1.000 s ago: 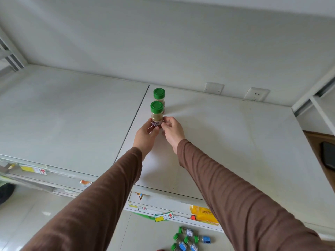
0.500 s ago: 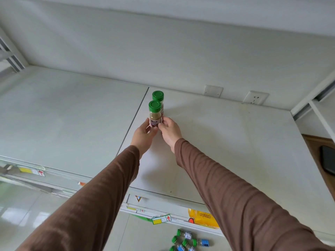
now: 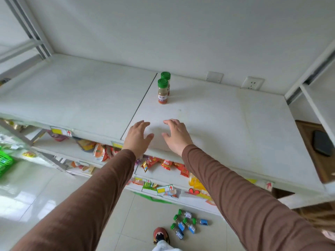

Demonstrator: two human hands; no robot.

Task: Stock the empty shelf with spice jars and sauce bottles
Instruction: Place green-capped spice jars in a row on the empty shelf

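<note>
Two green-capped spice jars are standing upright on the shelf, one directly behind the other — the front spice jar partly hiding the rear spice jar, the two seeming to touch or nearly so. Both are sitting well ahead of the hands, just beyond the seam between the two shelf boards. The left hand and the right hand are being held near the front edge of the shelf, fingers spread and relaxed, nothing gripped in either.

More jars are lying on the floor — a floor cluster below and slightly right of the hands, beside a shoe. Most of the stocking is judged to be undone.

What could go wrong: the jars are tall and narrow, so a new one pushed in too close is likely to topple the pair like dominoes. The jars lying on their sides on the floor could be rolled or kicked by the shoe while being reached for.

Wide open room is being left to the right of the hands, up to the wall sockets, and across the left board. The front lip sits right under the wrists, and the lower shelf with snack packets is projecting beneath it.
</note>
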